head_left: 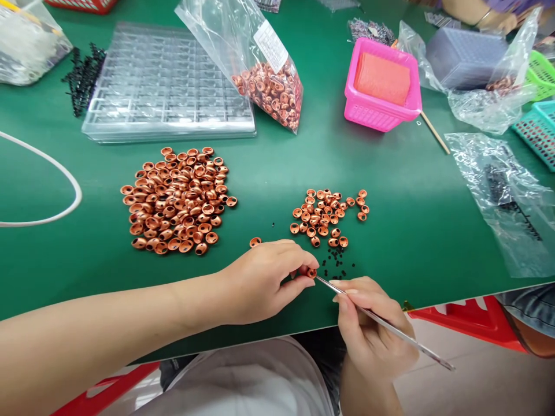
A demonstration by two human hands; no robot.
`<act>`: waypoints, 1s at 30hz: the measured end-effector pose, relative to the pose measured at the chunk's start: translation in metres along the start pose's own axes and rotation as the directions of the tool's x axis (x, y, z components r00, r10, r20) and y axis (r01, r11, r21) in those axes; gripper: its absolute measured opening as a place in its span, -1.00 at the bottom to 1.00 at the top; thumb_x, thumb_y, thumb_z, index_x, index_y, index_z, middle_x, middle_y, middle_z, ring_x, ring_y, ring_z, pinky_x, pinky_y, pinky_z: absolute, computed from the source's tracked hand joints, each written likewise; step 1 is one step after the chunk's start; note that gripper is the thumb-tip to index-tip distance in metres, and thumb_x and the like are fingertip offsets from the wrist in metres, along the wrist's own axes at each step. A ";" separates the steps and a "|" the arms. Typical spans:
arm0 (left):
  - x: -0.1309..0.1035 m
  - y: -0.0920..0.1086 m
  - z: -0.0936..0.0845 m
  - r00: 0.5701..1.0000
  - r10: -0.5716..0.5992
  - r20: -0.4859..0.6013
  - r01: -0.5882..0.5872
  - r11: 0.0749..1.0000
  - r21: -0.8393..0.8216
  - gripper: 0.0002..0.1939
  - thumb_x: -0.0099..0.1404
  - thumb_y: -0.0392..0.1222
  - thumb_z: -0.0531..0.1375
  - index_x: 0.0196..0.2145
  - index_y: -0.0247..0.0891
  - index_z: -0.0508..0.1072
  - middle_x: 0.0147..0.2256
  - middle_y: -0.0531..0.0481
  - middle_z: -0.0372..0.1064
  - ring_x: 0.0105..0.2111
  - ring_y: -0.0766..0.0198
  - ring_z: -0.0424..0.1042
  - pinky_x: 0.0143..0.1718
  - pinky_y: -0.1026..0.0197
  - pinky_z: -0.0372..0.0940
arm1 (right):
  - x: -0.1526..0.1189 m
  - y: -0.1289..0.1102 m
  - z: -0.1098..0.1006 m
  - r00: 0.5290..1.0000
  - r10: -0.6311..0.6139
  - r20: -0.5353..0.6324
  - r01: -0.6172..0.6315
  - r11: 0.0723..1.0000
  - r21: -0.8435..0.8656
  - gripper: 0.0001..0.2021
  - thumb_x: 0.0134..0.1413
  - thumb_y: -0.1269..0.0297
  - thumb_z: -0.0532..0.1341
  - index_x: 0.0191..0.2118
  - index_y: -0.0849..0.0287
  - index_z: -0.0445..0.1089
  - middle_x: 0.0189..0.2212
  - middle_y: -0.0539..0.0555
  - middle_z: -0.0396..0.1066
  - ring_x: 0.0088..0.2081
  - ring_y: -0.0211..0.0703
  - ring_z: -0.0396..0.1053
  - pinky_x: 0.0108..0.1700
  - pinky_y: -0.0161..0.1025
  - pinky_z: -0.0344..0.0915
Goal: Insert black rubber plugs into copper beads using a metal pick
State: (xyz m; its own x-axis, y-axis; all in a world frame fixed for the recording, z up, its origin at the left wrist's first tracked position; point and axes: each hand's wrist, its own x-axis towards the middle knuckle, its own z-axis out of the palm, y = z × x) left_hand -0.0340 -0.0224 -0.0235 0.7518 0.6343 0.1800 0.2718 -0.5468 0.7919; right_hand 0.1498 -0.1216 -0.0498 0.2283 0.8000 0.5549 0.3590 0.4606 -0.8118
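Between thumb and fingertips, my left hand (pixel 269 281) pinches a small copper-coloured cup (pixel 311 273) that has a hole in it. My right hand (pixel 376 326) grips a thin metal tool (pixel 392 328) like a pen, its tip at the cup. Tiny black pieces (pixel 336 256) are scattered just beyond the tool's tip. Behind them lies a small group of copper cups (pixel 318 211). A larger heap of the same cups (pixel 177 199) sits to the left, and a single cup (pixel 255 242) rests close behind my left hand.
Stacked clear plastic trays (pixel 169 124) stand at the back left beside a bag of copper cups (pixel 277 92). A pink basket (pixel 377 118) holds an orange block. To the right lie a wooden stick (pixel 435 133) and a clear bag with black parts (pixel 498 190). A white cable (pixel 71 179) curves in at left.
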 end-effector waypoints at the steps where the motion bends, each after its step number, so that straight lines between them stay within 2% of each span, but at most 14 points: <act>1: 0.000 0.000 0.000 1.000 0.004 -0.003 -0.004 1.000 0.003 -0.91 0.38 -0.33 0.18 -0.17 -0.31 0.46 -0.34 0.02 0.47 -0.33 0.30 0.41 -0.27 0.28 0.29 | 0.000 0.000 0.000 1.000 -0.002 0.008 0.002 1.000 0.000 -0.57 -0.03 0.76 0.25 -0.07 0.20 0.43 -0.27 0.07 0.55 -0.24 -0.10 0.55 -0.29 -0.12 0.49; 15: 0.000 0.000 0.000 1.000 0.022 0.004 -0.022 1.000 -0.008 -0.91 0.39 -0.33 0.18 -0.16 -0.28 0.45 -0.33 0.02 0.48 -0.32 0.30 0.42 -0.26 0.29 0.31 | 0.001 -0.002 -0.001 0.996 0.024 0.085 -0.017 0.996 -0.083 -0.60 0.03 0.67 0.27 -0.05 0.10 0.42 -0.23 0.06 0.58 -0.25 -0.13 0.56 -0.29 -0.15 0.52; 30: 0.000 0.000 -0.001 1.000 0.030 0.009 -0.030 1.000 -0.001 -0.90 0.39 -0.35 0.17 -0.15 -0.28 0.45 -0.31 0.00 0.49 -0.31 0.29 0.43 -0.27 0.29 0.33 | 0.002 -0.003 0.000 0.997 0.032 0.070 -0.024 0.992 -0.121 -0.63 0.04 0.63 0.27 -0.08 0.07 0.42 -0.26 0.03 0.59 -0.28 -0.15 0.57 -0.31 -0.17 0.53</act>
State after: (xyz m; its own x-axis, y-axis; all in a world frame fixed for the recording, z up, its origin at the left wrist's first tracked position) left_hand -0.0349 -0.0217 -0.0233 0.7651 0.6126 0.1984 0.2486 -0.5651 0.7867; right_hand 0.1491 -0.1216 -0.0468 0.1761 0.8394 0.5142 0.4600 0.3916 -0.7969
